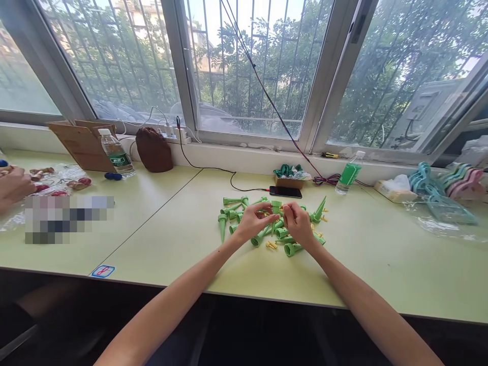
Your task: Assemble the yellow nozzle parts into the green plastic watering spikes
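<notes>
My left hand (256,221) is closed on a green plastic watering spike (276,205), its wide cap up and its tapered point down. Right beside the cap, my right hand (298,223) pinches a small yellow plastic piece, mostly hidden by the fingers. Around and beneath both hands lies a loose pile of more green spikes (222,226), pointing in many directions. Several small yellow plastic pieces (271,245) are scattered among them and to the right.
Behind the pile lie a phone (285,191) on a cable and a small box (293,181). A bottle (348,173), a tissue box (395,189) and plastic hangers (427,183) stand right. Left are another bottle (117,155), a cardboard box (82,145) and another person's hand (15,187).
</notes>
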Action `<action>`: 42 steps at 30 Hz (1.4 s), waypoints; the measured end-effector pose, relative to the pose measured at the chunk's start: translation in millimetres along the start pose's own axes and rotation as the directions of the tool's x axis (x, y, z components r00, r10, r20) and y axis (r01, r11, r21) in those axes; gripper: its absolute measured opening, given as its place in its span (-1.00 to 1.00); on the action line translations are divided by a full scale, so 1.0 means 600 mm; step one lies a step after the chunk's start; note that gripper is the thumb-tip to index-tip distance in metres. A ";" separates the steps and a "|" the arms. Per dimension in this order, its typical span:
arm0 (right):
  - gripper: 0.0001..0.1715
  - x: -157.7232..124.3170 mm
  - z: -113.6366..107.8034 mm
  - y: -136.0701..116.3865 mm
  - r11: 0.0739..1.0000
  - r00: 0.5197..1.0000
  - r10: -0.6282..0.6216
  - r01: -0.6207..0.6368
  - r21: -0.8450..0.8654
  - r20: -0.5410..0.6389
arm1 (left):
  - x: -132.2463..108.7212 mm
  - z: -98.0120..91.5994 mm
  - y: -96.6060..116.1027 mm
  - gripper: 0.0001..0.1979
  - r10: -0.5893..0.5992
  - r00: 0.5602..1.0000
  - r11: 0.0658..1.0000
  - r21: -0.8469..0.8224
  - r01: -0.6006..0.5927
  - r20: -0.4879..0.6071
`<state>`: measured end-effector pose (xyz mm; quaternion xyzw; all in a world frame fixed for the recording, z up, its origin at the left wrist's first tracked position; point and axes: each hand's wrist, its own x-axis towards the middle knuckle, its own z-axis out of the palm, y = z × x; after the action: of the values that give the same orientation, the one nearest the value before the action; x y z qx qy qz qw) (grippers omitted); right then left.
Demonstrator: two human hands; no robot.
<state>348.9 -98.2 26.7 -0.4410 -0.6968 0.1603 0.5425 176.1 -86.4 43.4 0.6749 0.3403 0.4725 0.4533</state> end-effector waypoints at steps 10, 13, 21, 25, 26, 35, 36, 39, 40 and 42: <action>-0.56 0.003 0.002 0.001 0.999 1.000 -0.001 0.002 -0.032 0.026 | 0.000 0.001 -0.015 -0.63 0.195 0.981 0.966 0.175 -0.189 -0.016; -0.56 0.005 0.003 0.006 0.998 0.999 -0.014 0.017 -0.065 0.040 | -0.002 0.001 -0.012 -0.73 0.294 0.956 0.912 0.298 -0.282 0.007; -0.58 0.002 0.007 0.006 0.998 1.000 0.016 -0.016 -0.060 0.008 | 0.001 0.003 -0.018 -0.76 0.347 0.938 0.860 0.404 -0.312 -0.014; -0.60 -0.001 0.007 0.004 0.998 0.998 0.036 -0.038 -0.047 -0.043 | 0.003 0.002 -0.015 -0.80 0.302 0.950 0.877 0.414 -0.244 -0.081; -0.61 -0.001 0.006 0.003 0.998 0.998 0.037 -0.040 -0.046 -0.057 | 0.004 0.002 -0.012 -0.78 0.282 0.955 0.883 0.415 -0.220 -0.092; -0.63 -0.002 0.003 0.004 0.993 0.999 -0.048 0.049 -0.107 0.003 | 0.006 0.005 0.006 -0.24 -0.248 0.963 0.968 -0.012 0.251 0.109; -0.63 -0.003 0.003 0.004 0.992 0.998 -0.064 0.066 -0.111 0.028 | 0.005 0.005 0.007 -0.25 -0.278 0.953 0.959 -0.017 0.282 0.122; -0.64 -0.004 0.004 0.002 0.990 0.994 -0.085 0.092 -0.104 0.071 | 0.004 0.003 0.007 -0.32 -0.316 0.939 0.947 -0.011 0.321 0.136; -0.64 -0.004 0.004 0.002 0.991 0.994 -0.086 0.093 -0.101 0.074 | 0.004 0.002 0.006 -0.34 -0.311 0.940 0.948 -0.015 0.316 0.139; -0.65 -0.004 0.004 0.001 0.990 0.993 -0.088 0.095 -0.102 0.073 | 0.004 0.000 0.005 -0.39 -0.293 0.943 0.953 -0.033 0.301 0.156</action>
<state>347.2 -98.9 24.0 -0.4308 -0.7420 0.1133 0.5011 177.1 -85.5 46.9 0.6363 0.3898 0.3564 0.5622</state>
